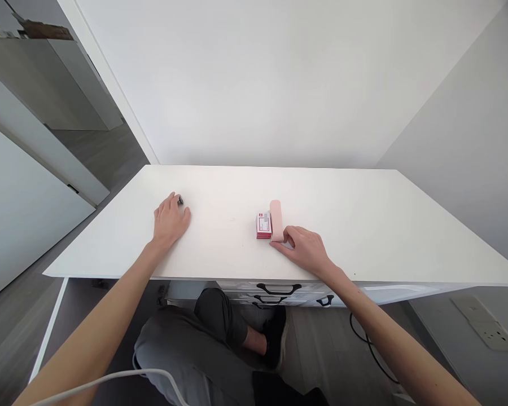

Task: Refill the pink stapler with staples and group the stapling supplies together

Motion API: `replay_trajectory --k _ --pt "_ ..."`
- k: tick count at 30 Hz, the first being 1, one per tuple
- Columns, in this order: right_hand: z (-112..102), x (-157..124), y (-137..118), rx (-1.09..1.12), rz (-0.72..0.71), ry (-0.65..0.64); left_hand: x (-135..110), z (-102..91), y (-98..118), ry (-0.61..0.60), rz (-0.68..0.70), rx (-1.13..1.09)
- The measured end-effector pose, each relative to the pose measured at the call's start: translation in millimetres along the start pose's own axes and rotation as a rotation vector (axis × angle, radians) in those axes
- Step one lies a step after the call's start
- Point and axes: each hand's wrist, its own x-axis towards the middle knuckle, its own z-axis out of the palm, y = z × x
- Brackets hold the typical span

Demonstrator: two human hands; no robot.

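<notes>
My left hand (170,221) rests palm down on the left part of the white tabletop (220,192). Its thumb is held apart from the other fingers. A small dark, shiny object (180,200) lies against the index fingertip, partly hidden; its kind cannot be made out. Near the middle, my right hand (305,247) grips the near end of a long, rounded pink case (276,219), thumb at the front edge and curled fingers at the right side. A small red and white box (263,224) stands directly left of the case.
Drawers with black handles (278,289) sit under the tabletop, above my legs (186,344). A white cable (148,371) crosses my left forearm. A black cable (375,352) hangs at lower right, near wall sockets (486,326). A white wall (271,84) rises behind.
</notes>
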Motion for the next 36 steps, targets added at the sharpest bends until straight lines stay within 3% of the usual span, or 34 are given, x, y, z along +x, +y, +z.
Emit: replay_trajectory --k 5,12,16,36 --pt "0 0 1 -0.007 -0.006 0.006 -6 11.9 31 -0.06 0.177 -0.079" --pt "3 1 4 -0.035 -0.02 0.003 -14 34.5 99 -0.198 0.462 -0.147" --pt "3 2 4 -0.035 -0.022 0.012 -18 40.4 124 -0.243 0.529 -0.17" --pt "4 3 6 -0.039 -0.039 0.018 -19 41.2 115 -0.19 0.352 -0.328"
